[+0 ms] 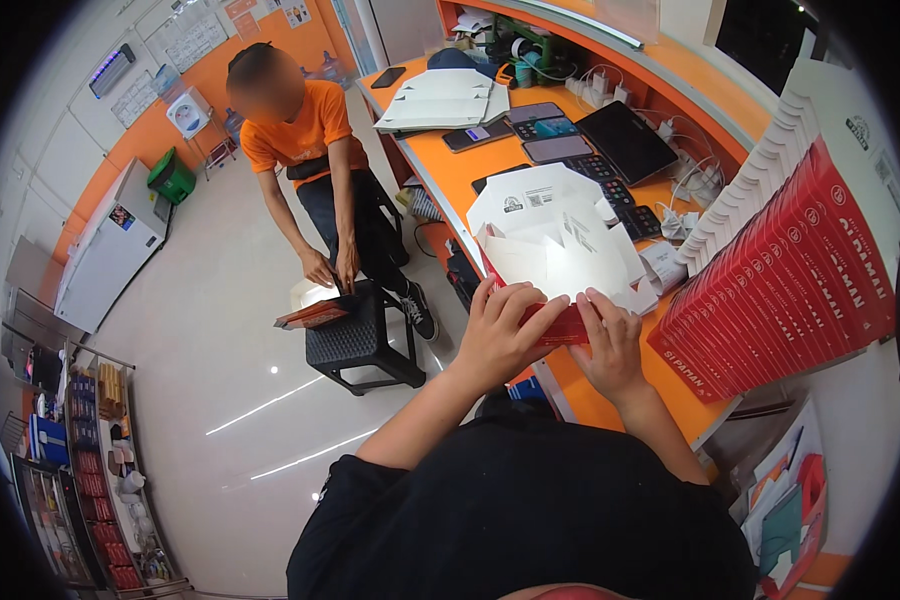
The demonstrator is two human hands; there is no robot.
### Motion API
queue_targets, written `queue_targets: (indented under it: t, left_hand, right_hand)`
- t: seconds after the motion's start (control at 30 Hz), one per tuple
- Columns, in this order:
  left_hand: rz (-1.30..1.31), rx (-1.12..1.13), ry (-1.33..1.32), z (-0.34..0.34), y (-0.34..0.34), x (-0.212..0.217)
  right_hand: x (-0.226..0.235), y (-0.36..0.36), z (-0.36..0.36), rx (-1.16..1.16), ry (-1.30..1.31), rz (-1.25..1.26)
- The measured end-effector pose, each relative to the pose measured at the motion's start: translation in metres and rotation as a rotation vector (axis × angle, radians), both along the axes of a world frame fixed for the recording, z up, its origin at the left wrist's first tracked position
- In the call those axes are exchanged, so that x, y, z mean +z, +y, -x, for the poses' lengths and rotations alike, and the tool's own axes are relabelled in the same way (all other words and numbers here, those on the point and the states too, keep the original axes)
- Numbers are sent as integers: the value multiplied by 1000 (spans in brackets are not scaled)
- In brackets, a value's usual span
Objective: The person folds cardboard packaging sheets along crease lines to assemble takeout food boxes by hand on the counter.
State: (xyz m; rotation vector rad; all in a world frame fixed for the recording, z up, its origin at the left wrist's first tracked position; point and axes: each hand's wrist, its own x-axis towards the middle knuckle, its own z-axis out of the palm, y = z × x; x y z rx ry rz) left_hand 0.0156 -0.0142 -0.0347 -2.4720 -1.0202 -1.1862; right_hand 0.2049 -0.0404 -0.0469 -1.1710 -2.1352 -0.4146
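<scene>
A partly folded cardboard box [555, 250], white inside and red outside, rests at the near edge of the orange counter. Its far flaps stand spread open. My left hand [500, 335] grips the near red wall at its left part, fingers bent over the top edge. Close beside it, my right hand [610, 350] holds the same wall, fingertips on the upper edge and thumb toward the middle. To the right leans a tall nested stack of red and white boxes [770, 290], apart from my right hand.
On the orange counter [430, 160] lie several phones [558, 148], a black tablet [627, 142], cables and flat white cardboard sheets [445, 98]. Across from me a seated person in orange [315, 115] handles another box [315, 312] on a black stool [355, 345]. Shelves [100, 470] stand far left.
</scene>
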Motion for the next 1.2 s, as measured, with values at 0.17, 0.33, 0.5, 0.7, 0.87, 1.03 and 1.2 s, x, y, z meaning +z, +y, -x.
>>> queue_targets:
  t: [0.17, 0.33, 0.5, 0.7, 0.87, 1.03, 1.2]
  left_hand:
    - [26, -39, 24, -2, 0, -1]
    - [101, -73, -32, 15, 11, 12]
    - [192, -73, 9, 37, 17, 19]
    - [54, -62, -8, 20, 2, 12]
    - [-21, 39, 37, 1, -5, -3]
    - [19, 63, 104, 15, 1, 6]
    - [223, 280, 133, 48, 14, 11]
  right_hand:
    - [-7, 4, -1, 23, 53, 21]
    - [-1, 8, -4, 74, 183, 29]
    - [-2, 3, -12, 148, 251, 33]
    - [-13, 8, -8, 154, 280, 21]
    - [-9, 10, 1, 95, 264, 92]
    - [-19, 16, -11, 99, 298, 129]
    - [-36, 24, -33, 97, 355, 127]
